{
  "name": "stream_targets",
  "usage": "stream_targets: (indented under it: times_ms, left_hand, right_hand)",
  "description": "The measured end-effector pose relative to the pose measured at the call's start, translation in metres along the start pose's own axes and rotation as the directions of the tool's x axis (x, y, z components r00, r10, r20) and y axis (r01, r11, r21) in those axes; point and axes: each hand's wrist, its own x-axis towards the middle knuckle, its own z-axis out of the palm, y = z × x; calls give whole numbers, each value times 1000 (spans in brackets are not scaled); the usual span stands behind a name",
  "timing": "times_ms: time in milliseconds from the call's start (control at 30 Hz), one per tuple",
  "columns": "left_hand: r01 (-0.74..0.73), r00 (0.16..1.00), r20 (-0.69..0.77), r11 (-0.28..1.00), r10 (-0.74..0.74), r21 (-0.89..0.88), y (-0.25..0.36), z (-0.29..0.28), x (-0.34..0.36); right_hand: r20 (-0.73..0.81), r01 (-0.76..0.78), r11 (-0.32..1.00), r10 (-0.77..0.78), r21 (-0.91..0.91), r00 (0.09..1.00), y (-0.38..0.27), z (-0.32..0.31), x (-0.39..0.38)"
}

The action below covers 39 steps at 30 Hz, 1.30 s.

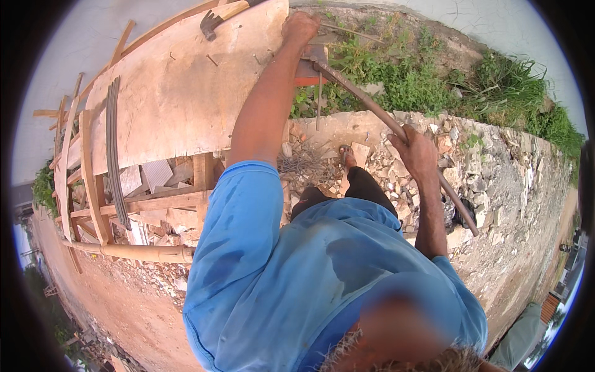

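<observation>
My right hand (416,154) is wrapped round a long rusty metal bar (372,103), which slants from the board's right end down toward the lower right. The bar's upper end meets a small dark plate with a red edge (308,81). A thin metal rod (319,102) hangs down beside that end. My left hand (302,28) is closed in a fist at the far right edge of the plywood board (167,99); what is inside it is hidden. Several nails stand up from the board. A hammer (211,23) lies near its far edge.
A bundle of thin grey rods (113,149) rests across the board's left part and the wooden frame (93,180). Bent thin metal pieces (307,164) lie heaped on the ground near my foot. Broken rubble (477,161) spreads at right, with green weeds (409,80) along the wall.
</observation>
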Motion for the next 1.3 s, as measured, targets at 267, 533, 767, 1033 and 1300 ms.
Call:
stream_targets:
  times_ms: [267, 533, 767, 1033, 1300]
  left_hand:
    - [260, 925, 362, 888, -116, -380, 5, -42, -9]
    - [399, 901, 369, 765, -226, -506, 4, -60, -24]
    - [71, 997, -18, 997, -71, 10, -6, -30, -34]
    - [-87, 995, -39, 991, 91, 104, 5, -21, -32]
    - [-183, 980, -60, 980, 188, 77, -3, -8, -20]
  right_hand:
    - [-72, 68, 971, -53, 228, 996, 10, -57, 133]
    - [164, 252, 857, -356, 449, 920, -36, -16, 298]
    - [157, 409, 817, -503, 406, 850, -20, -4, 269]
    - [308, 244, 893, -370, 377, 877, 69, -28, 151]
    - [215, 254, 930, -313, 265, 925, 54, -6, 87]
